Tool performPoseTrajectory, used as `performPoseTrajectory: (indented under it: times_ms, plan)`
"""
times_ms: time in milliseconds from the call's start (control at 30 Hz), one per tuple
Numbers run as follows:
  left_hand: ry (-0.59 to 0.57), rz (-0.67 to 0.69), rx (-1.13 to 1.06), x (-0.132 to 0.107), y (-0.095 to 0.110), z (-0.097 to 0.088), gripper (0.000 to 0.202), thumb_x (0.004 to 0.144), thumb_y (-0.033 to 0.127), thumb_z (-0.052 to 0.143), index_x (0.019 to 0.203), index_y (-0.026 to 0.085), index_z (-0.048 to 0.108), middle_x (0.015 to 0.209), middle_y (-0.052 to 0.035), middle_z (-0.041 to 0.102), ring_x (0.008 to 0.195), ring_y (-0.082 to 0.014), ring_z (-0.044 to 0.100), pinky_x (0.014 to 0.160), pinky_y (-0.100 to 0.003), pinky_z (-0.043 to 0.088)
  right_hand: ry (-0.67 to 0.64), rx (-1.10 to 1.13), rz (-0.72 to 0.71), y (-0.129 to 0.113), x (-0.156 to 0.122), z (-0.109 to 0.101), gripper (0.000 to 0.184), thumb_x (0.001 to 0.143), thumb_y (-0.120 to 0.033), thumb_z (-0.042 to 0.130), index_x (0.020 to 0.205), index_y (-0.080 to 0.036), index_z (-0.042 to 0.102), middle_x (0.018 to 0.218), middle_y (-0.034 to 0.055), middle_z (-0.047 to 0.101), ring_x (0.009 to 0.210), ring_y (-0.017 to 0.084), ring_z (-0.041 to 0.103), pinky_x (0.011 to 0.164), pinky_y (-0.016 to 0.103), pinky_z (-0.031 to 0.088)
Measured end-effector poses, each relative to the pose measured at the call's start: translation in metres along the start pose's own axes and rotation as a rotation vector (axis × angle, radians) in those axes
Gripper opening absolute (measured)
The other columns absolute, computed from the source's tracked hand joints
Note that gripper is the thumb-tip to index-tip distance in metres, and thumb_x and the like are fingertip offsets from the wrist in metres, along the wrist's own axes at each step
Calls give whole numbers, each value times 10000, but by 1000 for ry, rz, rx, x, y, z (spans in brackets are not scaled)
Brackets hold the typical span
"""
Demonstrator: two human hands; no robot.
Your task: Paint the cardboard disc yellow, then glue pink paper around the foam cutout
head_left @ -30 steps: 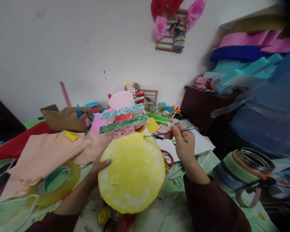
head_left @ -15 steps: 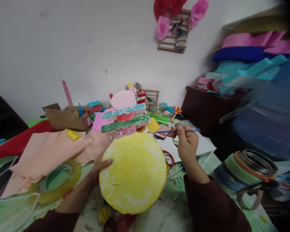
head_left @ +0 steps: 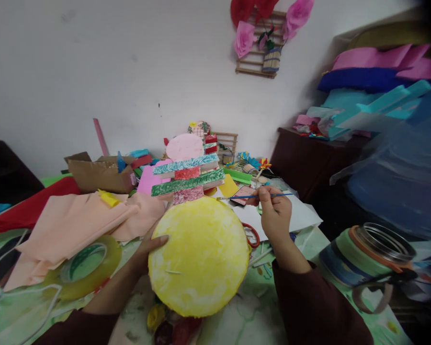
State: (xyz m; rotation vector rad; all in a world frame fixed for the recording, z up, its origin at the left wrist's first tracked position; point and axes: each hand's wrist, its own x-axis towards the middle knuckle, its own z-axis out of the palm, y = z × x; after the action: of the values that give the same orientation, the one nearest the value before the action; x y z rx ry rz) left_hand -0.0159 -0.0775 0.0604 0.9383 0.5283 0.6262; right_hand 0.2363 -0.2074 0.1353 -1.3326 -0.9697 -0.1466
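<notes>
My left hand (head_left: 153,247) grips the left edge of a large round disc (head_left: 197,258) painted patchy yellow. Its thumb lies on the painted face, and the other fingers are hidden behind. Joined above the disc is a stack of painted pieces: a dark red block, a green bar (head_left: 188,182), a red block, a blue bar (head_left: 187,164) and a pink oval (head_left: 185,146). In my right hand (head_left: 276,211) a thin blue paintbrush (head_left: 242,196) is pinched near the middle of its handle. The brush tip points left, at the disc's upper right edge; I cannot tell whether it touches.
Peach crepe paper (head_left: 79,215) and a roll of clear tape (head_left: 109,268) lie at left, near a cardboard box (head_left: 100,175). Red-handled scissors (head_left: 253,235) rest right of the disc. A wide jar (head_left: 352,258) stands far right. Small paint pots (head_left: 156,316) sit below the disc.
My right hand has shifted slightly left, bringing the brush tip closer to the disc's upper edge. My left hand keeps its hold on the disc.
</notes>
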Motion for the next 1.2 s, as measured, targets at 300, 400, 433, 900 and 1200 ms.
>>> performPoseTrajectory:
  times_ms: [300, 400, 433, 900, 1200]
  plan:
    - [-30, -15, -16, 2, 3, 3, 916, 557, 264, 851, 1397, 112, 518, 897, -164, 767, 753, -360, 727, 612, -370, 567, -1, -27, -37, 3, -4, 4, 412, 905, -470, 534, 624, -192, 649, 613, 42, 706, 560, 153, 646, 535, 258, 502]
    - [-29, -33, -20, 2, 2, 2, 894, 571, 263, 841, 1397, 129, 526, 900, -158, 767, 763, -364, 727, 612, -379, 570, 54, -38, -36, 3, -4, 5, 427, 912, -476, 523, 617, -194, 650, 603, 38, 700, 559, 153, 644, 543, 261, 503]
    - [-23, -30, -22, 2, 2, 2, 891, 570, 260, 840, 1395, 130, 529, 893, -156, 768, 762, -365, 727, 614, -380, 570, 55, -31, -35, 2, -5, 5, 427, 915, -473, 520, 619, -195, 652, 605, 37, 699, 563, 152, 644, 545, 260, 501]
    - [-30, 61, 47, 1, 6, 10, 925, 536, 281, 829, 1397, 159, 515, 1069, -168, 740, 925, -403, 704, 664, -392, 586, -13, 7, -7, 5, -8, 10, 389, 909, -459, 538, 653, -189, 652, 601, 37, 697, 590, 159, 651, 550, 259, 500]
    - [-74, 63, 87, 3, 6, 7, 912, 549, 329, 827, 1385, 146, 514, 1031, -172, 749, 857, -387, 720, 637, -387, 593, -12, 34, -37, 4, -9, 11, 397, 911, -439, 534, 632, -182, 653, 606, 36, 701, 561, 144, 650, 531, 244, 490]
